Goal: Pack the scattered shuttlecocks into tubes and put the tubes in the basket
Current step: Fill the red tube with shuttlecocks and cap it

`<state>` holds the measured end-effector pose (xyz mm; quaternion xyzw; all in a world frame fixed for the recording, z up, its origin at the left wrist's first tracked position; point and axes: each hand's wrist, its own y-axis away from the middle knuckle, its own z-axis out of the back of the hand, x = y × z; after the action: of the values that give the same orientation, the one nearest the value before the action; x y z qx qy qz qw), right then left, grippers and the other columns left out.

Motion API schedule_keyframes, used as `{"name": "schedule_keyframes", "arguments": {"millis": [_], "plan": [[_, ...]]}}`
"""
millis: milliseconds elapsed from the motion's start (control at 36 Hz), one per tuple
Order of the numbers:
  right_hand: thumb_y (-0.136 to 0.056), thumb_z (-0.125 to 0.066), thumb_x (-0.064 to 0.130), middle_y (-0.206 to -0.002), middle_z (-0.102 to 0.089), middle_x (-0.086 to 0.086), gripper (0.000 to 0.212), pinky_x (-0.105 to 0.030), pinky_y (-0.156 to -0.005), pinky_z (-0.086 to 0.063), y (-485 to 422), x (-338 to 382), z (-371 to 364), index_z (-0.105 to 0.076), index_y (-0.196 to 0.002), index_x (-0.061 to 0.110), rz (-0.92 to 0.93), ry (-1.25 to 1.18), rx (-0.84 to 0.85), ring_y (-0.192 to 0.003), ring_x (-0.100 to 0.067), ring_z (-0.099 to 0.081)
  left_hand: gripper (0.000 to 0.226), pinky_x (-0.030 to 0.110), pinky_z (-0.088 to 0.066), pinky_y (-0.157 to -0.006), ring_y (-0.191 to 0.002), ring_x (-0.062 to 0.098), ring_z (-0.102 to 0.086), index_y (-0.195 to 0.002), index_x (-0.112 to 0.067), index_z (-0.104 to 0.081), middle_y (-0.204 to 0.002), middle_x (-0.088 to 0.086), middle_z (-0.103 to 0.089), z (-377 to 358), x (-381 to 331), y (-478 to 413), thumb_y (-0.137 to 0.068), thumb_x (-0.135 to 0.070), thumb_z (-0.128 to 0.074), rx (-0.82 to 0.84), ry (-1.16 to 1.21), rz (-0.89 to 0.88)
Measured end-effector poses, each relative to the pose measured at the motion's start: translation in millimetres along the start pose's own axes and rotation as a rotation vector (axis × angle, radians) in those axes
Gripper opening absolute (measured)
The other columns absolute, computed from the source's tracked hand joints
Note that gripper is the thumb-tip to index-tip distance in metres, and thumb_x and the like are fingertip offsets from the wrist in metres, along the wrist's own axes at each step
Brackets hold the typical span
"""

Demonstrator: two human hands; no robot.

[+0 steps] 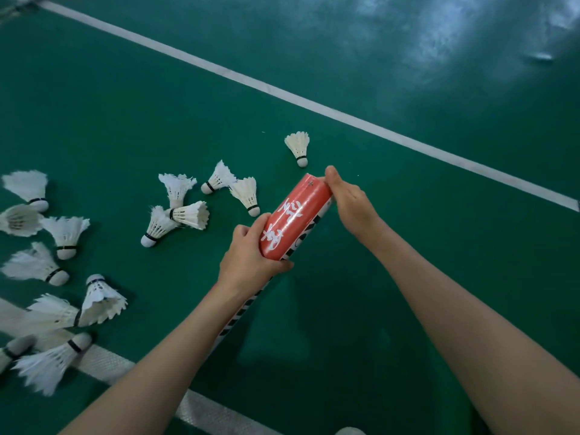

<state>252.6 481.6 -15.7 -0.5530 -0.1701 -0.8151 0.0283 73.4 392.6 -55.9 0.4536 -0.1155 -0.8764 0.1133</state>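
Head view, green court floor [408, 262]. Left hand [251, 257] grips the tube [295, 215] round its middle, fingers wrapped over the red sleeve. The tube is held tilted above the floor, far end up and to the right. Its lower white part with black lettering is mostly hidden behind the left forearm — text unreadable.

Right hand [350, 200] sits at the tube's far end, thumb on the rim. Its fingers are hidden behind the palm, so grasping or only resting — cannot tell. Whether that end is capped or open: not visible.

Shuttlecocks [188, 215] lie scattered on the floor left of the tube, several blurred or cut off at the left edge. A single shuttlecock [298, 146] lies apart, just beyond the tube's far end. A white line [314, 105] crosses diagonally behind. A pale object [350, 431] at the bottom edge is cut off and unidentifiable.
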Motion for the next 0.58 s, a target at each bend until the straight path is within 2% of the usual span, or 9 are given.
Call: {"name": "schedule_keyframes", "arguments": {"millis": [28, 111, 139, 222, 306, 417, 528, 583], "plan": [[-0.099, -0.027, 0.053, -0.099, -0.069, 0.005, 0.050, -0.019, -0.089, -0.043, -6.4, 0.0, -2.4, -0.065, -0.111, 0.023, -0.010, -0.014, 0.007, -0.096, -0.004, -0.062, 0.098, 0.042, -0.053, -0.084, -0.090, 0.014, -0.054, -0.143, -0.045, -0.026, -0.106, -0.006, -0.039, 1.8, 2.9, -2.2, -0.063, -0.040, -0.083, 0.001, -0.019, 0.013], [-0.096, -0.029, 0.059, -0.106, -0.066, 0.002, 0.049, -0.038, -0.102, -0.043, -26.1, -5.1, -9.1, -0.059, -0.120, 0.028, -0.030, -0.045, -0.035, -0.104, -0.015, -0.061, 0.099, 0.042, -0.053, -0.082, -0.087, 0.015, -0.054, -0.143, -0.046, -0.024, -0.105, -0.005, -0.040, 5.6, 8.4, -11.4, -0.063, -0.045, -0.081, 0.021, -0.082, 0.047], [-0.096, -0.029, 0.058, -0.110, -0.065, 0.002, 0.049, -0.041, -0.103, -0.041, -32.6, -7.5, -11.6, -0.059, -0.121, 0.028, -0.041, -0.056, -0.054, -0.106, -0.016, -0.060, 0.100, 0.040, -0.053, -0.081, -0.086, 0.015, -0.054, -0.144, -0.045, -0.023, -0.104, -0.004, -0.041, 6.4, 9.7, -15.5, -0.062, -0.046, -0.081, 0.022, -0.093, 0.064], [-0.101, -0.030, 0.047, -0.129, -0.057, 0.004, 0.046, -0.034, -0.105, -0.036, -53.7, -14.6, -19.6, -0.057, -0.127, 0.021, -0.058, -0.042, -0.085, -0.121, -0.014, -0.050, 0.096, 0.037, -0.054, -0.078, -0.081, 0.013, -0.054, -0.141, -0.041, -0.028, -0.100, -0.003, -0.043, 8.0, 14.1, -30.0, -0.062, -0.048, -0.081, 0.008, -0.091, 0.119], [-0.102, -0.034, 0.034, -0.134, -0.049, 0.001, 0.039, -0.025, -0.098, -0.032, -81.9, -22.5, -21.7, -0.050, -0.133, 0.018, -0.060, 0.056, -0.127, -0.125, -0.015, -0.044, 0.095, 0.035, -0.053, -0.077, -0.082, 0.014, -0.055, -0.141, -0.036, -0.031, -0.101, -0.002, -0.044, 8.7, 17.4, -45.2, -0.061, -0.050, -0.081, 0.001, -0.079, 0.166], [-0.102, -0.038, 0.028, -0.148, -0.029, -0.010, 0.045, -0.031, -0.109, -0.024, -123.2, -32.0, -20.7, -0.033, -0.145, 0.020, -0.087, 0.190, -0.145, -0.136, -0.022, -0.030, 0.098, 0.031, -0.046, -0.073, -0.082, 0.011, -0.053, -0.143, -0.034, -0.027, -0.105, -0.001, -0.044, 9.6, 19.6, -62.9, -0.063, -0.052, -0.080, -0.014, -0.078, 0.194], [-0.099, -0.045, 0.022, -0.152, -0.019, -0.008, 0.055, -0.022, -0.096, -0.024, -158.3, -37.8, -20.3, -0.022, -0.150, 0.022, -0.063, 0.366, -0.127, -0.133, -0.023, -0.033, 0.102, 0.032, -0.047, -0.078, -0.089, 0.016, -0.054, -0.146, -0.034, -0.023, -0.110, -0.001, -0.045, 8.4, 22.5, -75.4, -0.063, -0.056, -0.078, -0.031, -0.109, 0.225], [-0.097, -0.048, 0.018, -0.155, -0.011, -0.008, 0.061, -0.029, -0.104, -0.027, -176.6, -38.8, -22.4, -0.019, -0.150, 0.024, -0.047, 0.465, -0.102, -0.135, -0.028, -0.030, 0.102, 0.036, -0.050, -0.083, -0.090, 0.017, -0.055, -0.146, -0.034, -0.023, -0.112, -0.001, -0.044, 7.0, 25.3, -79.6, -0.063, -0.057, -0.078, -0.038, -0.122, 0.238]]}}
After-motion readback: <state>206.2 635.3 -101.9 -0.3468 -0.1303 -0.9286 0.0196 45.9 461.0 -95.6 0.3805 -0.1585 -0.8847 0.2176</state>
